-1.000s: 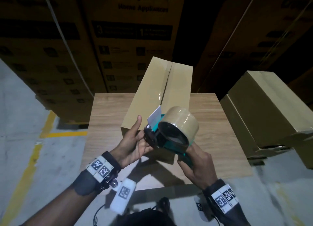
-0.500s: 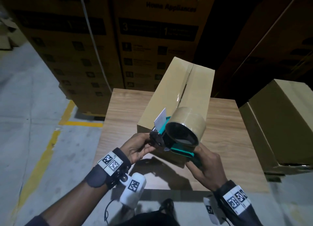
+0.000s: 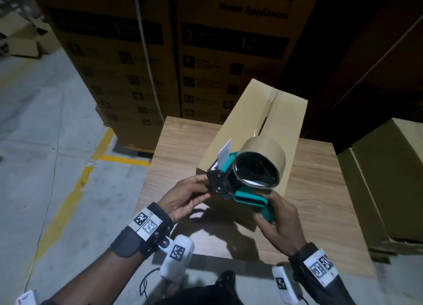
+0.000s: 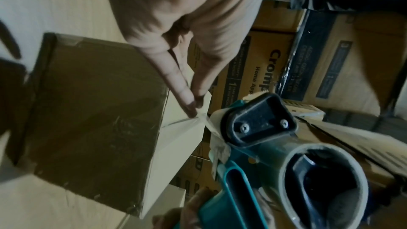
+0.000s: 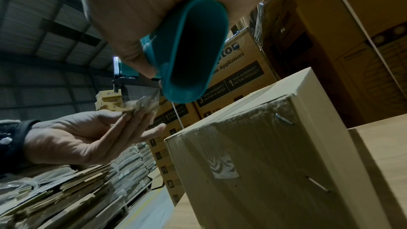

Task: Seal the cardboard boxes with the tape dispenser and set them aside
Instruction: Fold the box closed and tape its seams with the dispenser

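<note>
A plain cardboard box point(image 3: 256, 121) lies on the wooden table point(image 3: 178, 149), its top seam gaping at the far end. Above its near end I hold a teal tape dispenser point(image 3: 242, 179) carrying a brown tape roll point(image 3: 263, 153). My right hand point(image 3: 272, 220) grips the teal handle point(image 5: 191, 55). My left hand point(image 3: 201, 190) is at the dispenser's black front. In the left wrist view its fingertips point(image 4: 191, 107) pinch the clear tape end point(image 4: 202, 116) beside the dispenser point(image 4: 259, 123). The right wrist view shows that left hand point(image 5: 136, 116) holding crumpled tape point(image 5: 141, 105) above the box point(image 5: 264, 145).
Another plain cardboard box point(image 3: 389, 179) stands to the right of the table. Tall stacks of printed cartons point(image 3: 160, 64) rise right behind it. A yellow line point(image 3: 68, 201) marks the concrete floor on the left. Flattened cartons point(image 5: 66, 189) are piled low on the left.
My left hand's fingers, upright beside the dispenser a second ago, have curled onto its front and now pinch the tape end. My right hand has kept its grip on the handle.
</note>
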Tool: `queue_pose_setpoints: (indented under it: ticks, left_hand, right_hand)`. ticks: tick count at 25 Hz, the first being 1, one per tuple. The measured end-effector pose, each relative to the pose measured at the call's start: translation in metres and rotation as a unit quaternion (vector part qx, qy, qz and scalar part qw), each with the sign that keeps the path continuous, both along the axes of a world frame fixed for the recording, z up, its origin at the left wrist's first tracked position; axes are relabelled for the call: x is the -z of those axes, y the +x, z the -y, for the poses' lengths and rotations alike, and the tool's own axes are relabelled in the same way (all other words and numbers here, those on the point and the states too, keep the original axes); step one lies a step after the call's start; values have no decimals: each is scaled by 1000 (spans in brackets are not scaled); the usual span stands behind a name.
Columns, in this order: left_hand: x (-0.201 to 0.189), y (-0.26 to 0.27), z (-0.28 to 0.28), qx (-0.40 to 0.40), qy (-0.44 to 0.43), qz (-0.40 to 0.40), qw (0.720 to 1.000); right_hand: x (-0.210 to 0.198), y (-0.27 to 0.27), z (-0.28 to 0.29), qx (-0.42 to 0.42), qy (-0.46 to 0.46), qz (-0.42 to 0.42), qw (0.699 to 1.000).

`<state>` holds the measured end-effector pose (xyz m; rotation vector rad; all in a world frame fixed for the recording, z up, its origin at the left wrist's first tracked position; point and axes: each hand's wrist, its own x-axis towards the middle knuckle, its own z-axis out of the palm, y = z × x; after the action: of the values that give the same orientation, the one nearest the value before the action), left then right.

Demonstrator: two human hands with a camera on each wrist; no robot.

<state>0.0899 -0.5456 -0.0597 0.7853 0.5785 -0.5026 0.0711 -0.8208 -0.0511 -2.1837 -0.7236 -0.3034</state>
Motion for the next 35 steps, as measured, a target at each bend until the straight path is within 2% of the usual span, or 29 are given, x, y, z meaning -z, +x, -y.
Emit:
queue_pose_setpoints:
  ticks: [2,6,10,12,15,18,22,27,29,31,33,35]
  left_hand:
    - [3,5,-3,13,60,20,998]
    - [-5,18,-11,14,122,75,990]
    - [-7,39,-53,-77,219,104,967]
    - [-2,45,-66,-60,261,129,955]
    - [5,52,-57,-49,303,144,941]
    - [13,60,-53,-58,319,146,935]
    - [29,60,-49,-37,341,142,929]
    - [56,57,-40,-53,314,83,944]
    - [61,49,-36,-54,371,55,925]
    - [59,40,-25,-67,439,114,889]
    - [58,31,-12,-35,517,250,818]
    - [64,24,-2,48,562,345,750]
  right_hand:
    - [-2,0,1,-14,-22,10,1000]
    - [-7,8,0,-40,-83,2,996]
    - [-14,18,50,31,-107,-22,993]
    - [-19,19,76,48,-121,-34,991]
    - [-15,22,79,47,-146,-32,988]
    - [-7,21,73,25,-167,-13,986]
    - [7,17,81,35,-201,-33,978]
    - [15,18,82,39,-226,-43,972]
    - [18,19,83,41,-228,-45,972]
    - [21,20,85,41,-228,-47,972]
    - [23,22,84,41,-228,-47,972]
    - [24,23,83,40,-229,-49,971]
